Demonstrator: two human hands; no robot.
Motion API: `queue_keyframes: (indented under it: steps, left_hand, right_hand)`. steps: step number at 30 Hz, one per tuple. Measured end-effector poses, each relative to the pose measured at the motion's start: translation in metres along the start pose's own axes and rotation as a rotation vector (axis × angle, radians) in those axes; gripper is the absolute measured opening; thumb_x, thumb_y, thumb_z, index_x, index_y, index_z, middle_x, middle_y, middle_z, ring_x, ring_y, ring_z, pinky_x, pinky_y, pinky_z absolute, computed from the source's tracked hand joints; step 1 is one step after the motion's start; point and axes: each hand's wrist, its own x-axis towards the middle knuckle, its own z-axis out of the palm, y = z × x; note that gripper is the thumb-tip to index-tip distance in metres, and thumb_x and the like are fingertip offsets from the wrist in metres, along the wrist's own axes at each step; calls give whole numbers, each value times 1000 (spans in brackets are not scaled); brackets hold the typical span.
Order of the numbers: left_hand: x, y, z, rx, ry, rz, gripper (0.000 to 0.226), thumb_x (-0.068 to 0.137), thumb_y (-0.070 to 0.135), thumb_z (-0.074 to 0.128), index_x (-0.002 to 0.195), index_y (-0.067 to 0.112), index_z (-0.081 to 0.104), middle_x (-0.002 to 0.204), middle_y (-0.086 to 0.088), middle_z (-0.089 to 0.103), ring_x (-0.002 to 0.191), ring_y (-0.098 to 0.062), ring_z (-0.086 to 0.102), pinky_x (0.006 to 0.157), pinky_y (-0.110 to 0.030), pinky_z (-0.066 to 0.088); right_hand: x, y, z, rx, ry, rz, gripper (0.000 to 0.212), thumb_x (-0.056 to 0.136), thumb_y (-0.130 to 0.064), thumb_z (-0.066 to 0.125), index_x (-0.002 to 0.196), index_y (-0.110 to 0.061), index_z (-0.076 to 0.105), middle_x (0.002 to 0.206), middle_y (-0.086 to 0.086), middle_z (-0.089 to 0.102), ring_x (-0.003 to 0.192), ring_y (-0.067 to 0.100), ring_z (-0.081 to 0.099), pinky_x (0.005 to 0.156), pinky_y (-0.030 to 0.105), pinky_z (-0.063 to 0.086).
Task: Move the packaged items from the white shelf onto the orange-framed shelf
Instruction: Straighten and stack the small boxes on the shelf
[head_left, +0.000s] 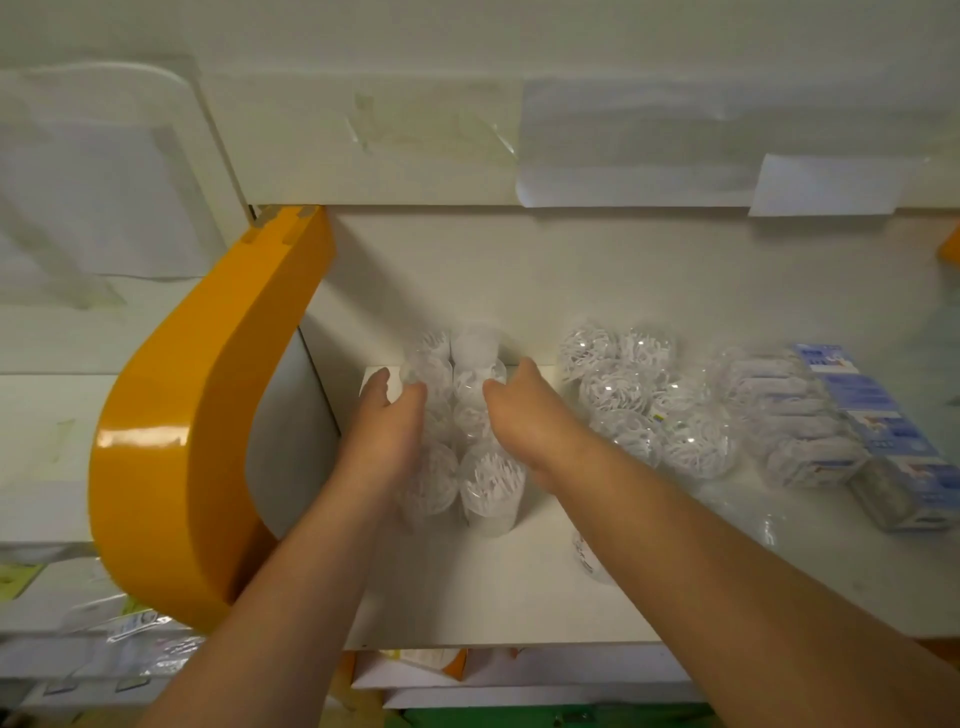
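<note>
Flanking clear tubs (457, 415) (apparently touching): hands (452, 421)

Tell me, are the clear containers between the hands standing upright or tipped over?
Upright: the clear containers stand in two rows on the shelf, tops facing up.

Orange-framed shelf (519, 587), clear tubs (488, 488) in rows, blue-label pkgs (883, 441) at right

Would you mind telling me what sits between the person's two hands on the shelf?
In the head view, a double row of clear round tubs filled with white pieces lies between the left hand and right hand, which flank it.
</note>
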Motion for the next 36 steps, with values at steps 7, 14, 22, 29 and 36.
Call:
queue_keyframes:
  steps: [7, 14, 22, 29, 36]
  left_hand:
    - [-30, 29, 26, 368, 4, 463, 41, 90, 36, 52, 128, 22, 55, 129, 7, 56, 122, -17, 51, 97, -33, 41]
    - [-54, 56, 108, 418, -336, 360, 58, 95, 35, 53, 150, 29, 36, 149, 6, 42, 108, -9, 50, 93, -23, 32]
    - [-14, 58, 153, 160, -360, -66, 72, 93, 36, 59, 153, 18, 23, 148, -8, 41, 120, -26, 50, 102, -38, 41]
    - [-6, 58, 168, 200, -336, -83, 78, 86, 42, 67, 148, 17, 26, 126, -8, 49, 106, -26, 54, 89, -40, 48]
    - [-4, 53, 165, 159, -341, -76, 73, 87, 37, 68, 146, 19, 29, 122, -5, 49, 104, -24, 54, 82, -37, 44]
  right_hand:
    - [-40, 11, -81, -35, 92, -195, 60, 101, -35, 44, 156, -27, 20, 159, -9, 29, 132, 14, 45, 104, 31, 40]
    - [-41, 58, -170, -51, 182, -107, 54, 100, -31, 48, 152, -30, 32, 145, -6, 44, 116, 11, 55, 87, 29, 45]
    - [4, 84, -184, 52, 32, 70, 65, 100, -38, 48, 156, -22, 20, 156, 6, 35, 134, 28, 44, 94, 35, 38]
    - [12, 82, -183, 85, -68, 78, 52, 102, -34, 47, 149, -21, 29, 116, 1, 57, 84, 11, 55, 61, 25, 44]
    - [18, 88, -182, 80, -97, 44, 50, 101, -39, 47, 148, -27, 32, 124, -2, 51, 105, 18, 52, 89, 34, 43]
